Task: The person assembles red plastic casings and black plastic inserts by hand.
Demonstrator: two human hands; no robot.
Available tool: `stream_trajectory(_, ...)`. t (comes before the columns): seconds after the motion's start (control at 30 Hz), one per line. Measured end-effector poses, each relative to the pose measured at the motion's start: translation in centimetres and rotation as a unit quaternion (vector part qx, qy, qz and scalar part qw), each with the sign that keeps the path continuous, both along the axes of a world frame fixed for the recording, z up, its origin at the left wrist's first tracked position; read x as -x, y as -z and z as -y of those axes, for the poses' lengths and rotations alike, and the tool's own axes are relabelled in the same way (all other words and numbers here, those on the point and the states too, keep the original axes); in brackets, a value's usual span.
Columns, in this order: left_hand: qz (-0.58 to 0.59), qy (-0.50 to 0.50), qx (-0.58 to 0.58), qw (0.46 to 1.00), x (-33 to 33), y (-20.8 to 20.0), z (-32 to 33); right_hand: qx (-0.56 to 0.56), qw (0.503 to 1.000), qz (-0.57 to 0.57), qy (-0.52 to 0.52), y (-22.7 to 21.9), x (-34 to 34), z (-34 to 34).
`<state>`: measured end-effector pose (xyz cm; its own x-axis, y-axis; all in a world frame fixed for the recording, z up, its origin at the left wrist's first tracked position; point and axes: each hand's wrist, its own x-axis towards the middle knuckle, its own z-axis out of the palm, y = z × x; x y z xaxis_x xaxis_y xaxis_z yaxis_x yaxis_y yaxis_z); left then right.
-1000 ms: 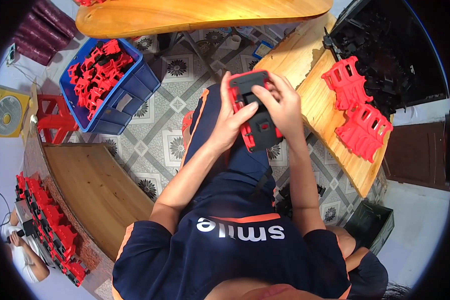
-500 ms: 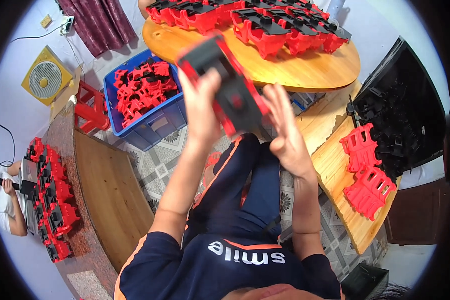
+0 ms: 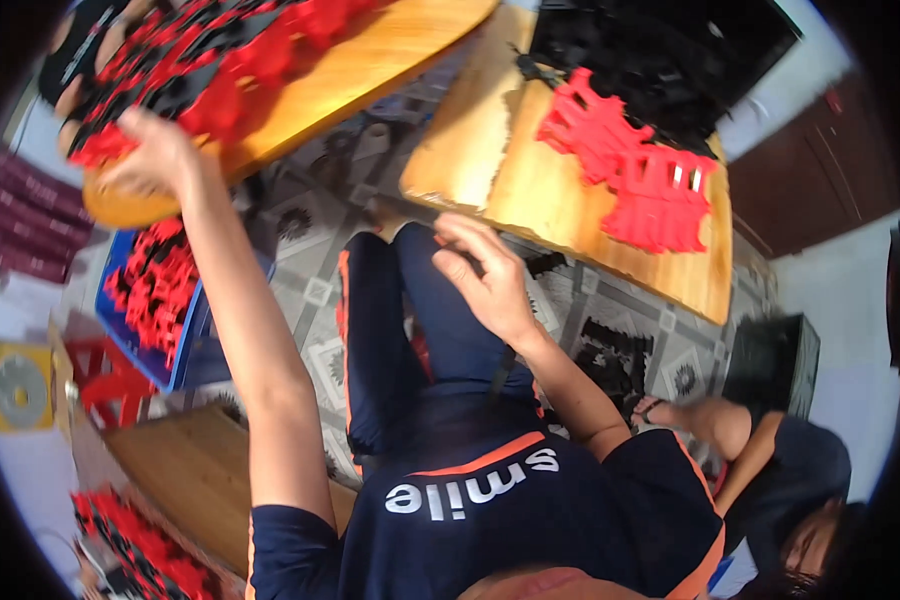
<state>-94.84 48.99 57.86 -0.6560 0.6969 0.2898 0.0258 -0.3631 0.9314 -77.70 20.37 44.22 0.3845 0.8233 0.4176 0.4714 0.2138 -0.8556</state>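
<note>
Your left hand [image 3: 158, 158] is no longer hovering in front of you with a red-and-black unit, as it was half a second ago; it is now reaching out to the rounded left end of the oval table [image 3: 370, 60], while your right hand [image 3: 485, 275] is hanging by itself over your thigh, near the wooden bench [image 3: 450, 160]. Your right fingers are curling loosely around nothing. Your left fingers are stretching beside the nearest red parts, but blur is hiding whether they are touching or gripping one, so I cannot tell if you are letting go. If you are setting a unit down, aim to be keeping it level, lowering it into line with its neighbours and opening your fingers only once it is standing firmly; pulling away fast could be knocking the row or tipping a unit off the rounded edge. Your unit, judging by the reach, is probably sitting among the assembled units [image 3: 235, 90] on that table, though I cannot pick it out. These are showing black upper parts over bright red bodies and are lying packed close together, their outlines smearing. On the bench, plain red frames [image 3: 660, 195] are showing slotted openings.
</note>
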Motion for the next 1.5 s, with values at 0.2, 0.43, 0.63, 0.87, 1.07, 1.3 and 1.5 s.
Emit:
stream_trajectory(0.2, -0.253, 0.208, -0.278, 0.903, -15.4, 8.6, 14.9, -0.059, 0.863, 0.360, 0.350, -0.3, -14.9, -1.5)
stream_trajectory(0.43, -0.197, 0.558, 0.065, 0.804, -32.0, 17.8, 15.9, 0.377, 0.791, 0.303, 0.374, -3.9, -26.9, -9.1)
stream_trajectory(0.63, 0.049, 0.698, 0.109, 0.706, -33.8, 19.3, 14.0, 0.257, 0.853, 0.277, 0.360, -3.8, -27.2, -8.0)
stream_trajectory(0.87, -0.102, 0.655, 0.080, 0.744, -28.2, 18.1, 15.8, 0.210, 0.917, 0.209, 0.266, -3.1, -31.3, -7.6)
stream_trajectory(1.07, -0.371, 0.420, -0.063, 0.826, -27.5, 17.7, 14.6, -0.163, 0.893, 0.280, 0.313, -8.7, -26.2, -6.2)
stream_trajectory(1.3, 0.296, 0.529, -0.019, 0.795, -22.9, 11.3, 15.0, -0.084, 0.932, 0.347, -0.067, -11.6, -17.9, -5.2)
stream_trajectory(1.5, 0.399, 0.586, 0.121, 0.695, -14.6, 15.1, 16.6, 0.231, 0.899, 0.371, -0.003, -8.0, -28.6, -15.9)
